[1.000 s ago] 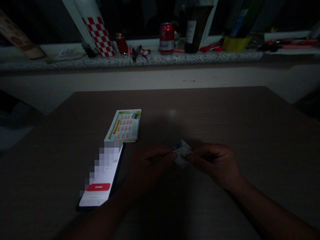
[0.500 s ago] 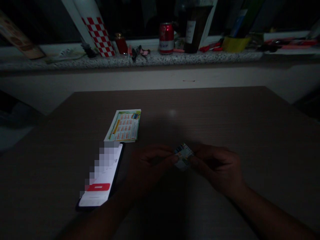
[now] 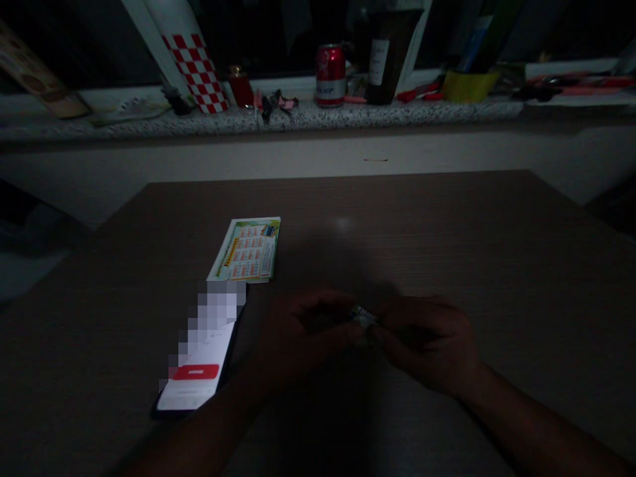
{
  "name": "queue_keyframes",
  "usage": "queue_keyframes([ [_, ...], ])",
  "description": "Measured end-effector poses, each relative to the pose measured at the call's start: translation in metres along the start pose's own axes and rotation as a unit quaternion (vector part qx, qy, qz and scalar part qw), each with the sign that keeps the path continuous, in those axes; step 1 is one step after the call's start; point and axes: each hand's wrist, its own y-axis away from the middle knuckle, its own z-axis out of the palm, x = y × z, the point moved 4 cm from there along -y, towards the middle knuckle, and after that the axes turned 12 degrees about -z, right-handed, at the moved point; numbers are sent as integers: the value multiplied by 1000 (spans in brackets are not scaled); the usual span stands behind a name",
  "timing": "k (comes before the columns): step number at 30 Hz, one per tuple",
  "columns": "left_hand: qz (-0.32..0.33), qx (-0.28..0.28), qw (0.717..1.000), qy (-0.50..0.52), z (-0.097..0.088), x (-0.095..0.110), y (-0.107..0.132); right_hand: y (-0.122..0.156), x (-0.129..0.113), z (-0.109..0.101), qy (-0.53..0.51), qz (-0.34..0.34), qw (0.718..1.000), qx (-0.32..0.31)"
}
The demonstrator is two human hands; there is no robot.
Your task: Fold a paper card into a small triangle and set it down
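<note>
Between my two hands, over the middle of the table, is a small folded piece of printed paper [image 3: 365, 317] with green, white and dark patches. My left hand [image 3: 303, 338] pinches its left side between thumb and fingers. The thumb and fingertips of my right hand [image 3: 434, 338] close on its right side. Fingers cover most of the paper, and the light is dim, so its folds are hard to make out. Left of my left hand lies a phone [image 3: 196, 391] with its screen lit. Beyond the phone rests a stack of printed calendar sheets [image 3: 248, 252].
The dark wooden table [image 3: 447, 225] meets a white wall. Above it, a granite sill [image 3: 298, 119] carries a red can [image 3: 330, 76], a dark cup [image 3: 390, 63], a red-and-white checkered bottle [image 3: 199, 69], a small red bottle [image 3: 241, 86] and a yellow container [image 3: 467, 87].
My hands have drawn closer together around the paper, and less of it shows between the fingertips. The phone and the calendar sheets have stayed in place.
</note>
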Motion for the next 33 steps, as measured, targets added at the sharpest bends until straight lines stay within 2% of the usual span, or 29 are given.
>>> queue_keyframes([
  [3,13,-18,1000,-7,1,2,0,-2,-2,2,-4,-11,1000,-9],
  [12,34,12,998,-42,1,7,1,0,-1,2,15,-8,1000,-7],
  [18,32,12,998,-54,1,4,1,1,0,2,22,-9,1000,-13],
  [22,35,16,998,-56,0,4,2,1,0,0,44,-7,999,6],
  [28,48,65,993,-86,-3,3,4,7,3,-5,86,40,994,46],
  [33,56,102,985,-125,-4,6,6,7,12,-4,47,124,989,69],
])
